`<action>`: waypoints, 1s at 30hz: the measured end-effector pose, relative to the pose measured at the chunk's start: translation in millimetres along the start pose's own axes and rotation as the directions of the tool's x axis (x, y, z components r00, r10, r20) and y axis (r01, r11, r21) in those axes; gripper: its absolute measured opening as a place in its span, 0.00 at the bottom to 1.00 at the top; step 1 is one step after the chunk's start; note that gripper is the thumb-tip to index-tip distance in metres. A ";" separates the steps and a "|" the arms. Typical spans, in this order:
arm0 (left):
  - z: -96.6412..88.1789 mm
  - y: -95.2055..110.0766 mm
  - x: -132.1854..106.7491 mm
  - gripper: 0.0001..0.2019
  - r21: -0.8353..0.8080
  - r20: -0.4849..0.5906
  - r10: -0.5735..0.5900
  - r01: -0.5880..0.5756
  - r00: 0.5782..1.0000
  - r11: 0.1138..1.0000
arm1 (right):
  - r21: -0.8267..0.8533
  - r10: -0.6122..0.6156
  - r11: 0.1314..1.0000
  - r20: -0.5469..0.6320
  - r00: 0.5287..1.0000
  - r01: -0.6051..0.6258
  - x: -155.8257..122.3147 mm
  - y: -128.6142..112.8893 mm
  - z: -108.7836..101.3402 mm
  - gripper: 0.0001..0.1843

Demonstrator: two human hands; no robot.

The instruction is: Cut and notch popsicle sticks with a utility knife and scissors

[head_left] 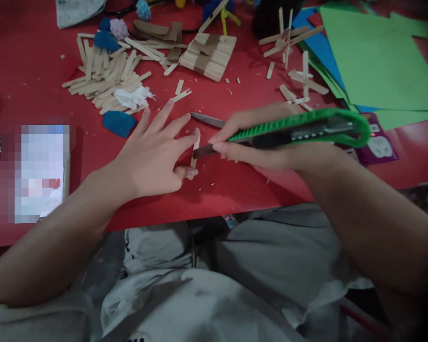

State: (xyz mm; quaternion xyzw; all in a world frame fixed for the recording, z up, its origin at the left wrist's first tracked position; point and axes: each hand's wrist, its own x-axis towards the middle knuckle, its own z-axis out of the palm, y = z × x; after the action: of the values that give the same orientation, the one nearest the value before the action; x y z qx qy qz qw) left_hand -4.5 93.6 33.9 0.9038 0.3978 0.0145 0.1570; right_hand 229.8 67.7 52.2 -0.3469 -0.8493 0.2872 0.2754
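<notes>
My left hand (153, 152) lies on the red table (28, 66) with fingers spread. Its index finger and thumb pin a short wooden stick (196, 151) against the surface. My right hand (267, 142) is closed round a green utility knife (303, 130). The knife's blade (202, 151) touches the middle of the stick. A grey metal blade or scissor tip (207, 119) lies on the table just behind the stick.
A heap of wooden sticks (103, 76) with blue and white lumps lies at the back left. A glued stick panel (209, 54) and stick crosses (288, 40) sit behind. Green and blue paper sheets (374, 57) cover the right. Wood chips litter the table.
</notes>
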 end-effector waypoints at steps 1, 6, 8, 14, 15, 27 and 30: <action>-0.1 0.0 0.0 0.27 -0.007 0.001 -0.003 0.003 1.000 1.000 | 0.009 -0.007 1.000 0.005 1.000 0.007 0.2 -0.5 -0.2 0.05; -2.6 1.9 -1.2 0.26 0.018 0.012 0.004 -0.004 1.000 1.000 | 0.001 -0.054 0.999 0.010 0.999 0.054 1.4 1.4 0.5 0.05; -3.4 2.5 -2.0 0.26 0.050 0.025 0.012 -0.013 1.000 0.999 | 0.006 -0.031 1.000 0.009 0.999 0.031 1.3 3.5 0.4 0.04; -0.1 -0.7 -1.8 0.30 0.059 0.000 0.023 -0.023 1.000 0.998 | -0.009 -0.043 0.999 0.004 0.999 0.043 0.9 6.8 0.5 0.04; 0.6 -1.2 -1.6 0.30 0.053 -0.005 0.026 -0.025 1.000 0.998 | -0.001 -0.081 0.997 0.016 0.997 0.081 1.1 6.9 0.7 0.04; -2.9 1.2 -2.1 0.29 0.051 0.013 0.012 -0.013 1.000 0.999 | 0.018 -0.113 0.993 -0.002 0.994 0.113 -0.4 5.9 5.3 0.04; -2.3 -0.1 -2.5 0.29 0.031 -0.002 0.029 -0.029 1.000 0.999 | -0.016 -0.179 0.984 0.048 0.983 0.180 0.6 4.4 4.0 0.04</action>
State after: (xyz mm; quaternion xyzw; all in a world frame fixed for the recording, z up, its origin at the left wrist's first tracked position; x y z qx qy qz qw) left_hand -6.6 92.5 36.3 0.9119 0.3848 0.0119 0.1420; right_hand 228.7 69.6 46.6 -0.2649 -0.8862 0.2603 0.2770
